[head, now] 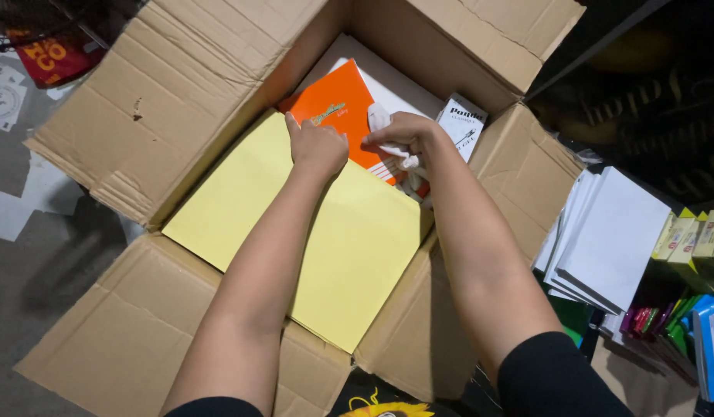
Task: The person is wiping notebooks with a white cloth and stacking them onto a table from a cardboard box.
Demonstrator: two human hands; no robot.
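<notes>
Inside the open cardboard box (179,85), a large yellow sheet (295,224) lies flat, its long axis running from upper left to lower right. The left hand (318,147), fingers curled, presses its upper edge beside the orange booklet (338,112). The right hand (399,133) pinches a white plastic piece (380,120); white paper stacks (612,239) sit further right.

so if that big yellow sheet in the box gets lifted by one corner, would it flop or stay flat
The yellow sheet looks thin, so it would likely sag. It is probably light for its size. The left hand presses its top edge, which seems flat and may slide easily.
</notes>
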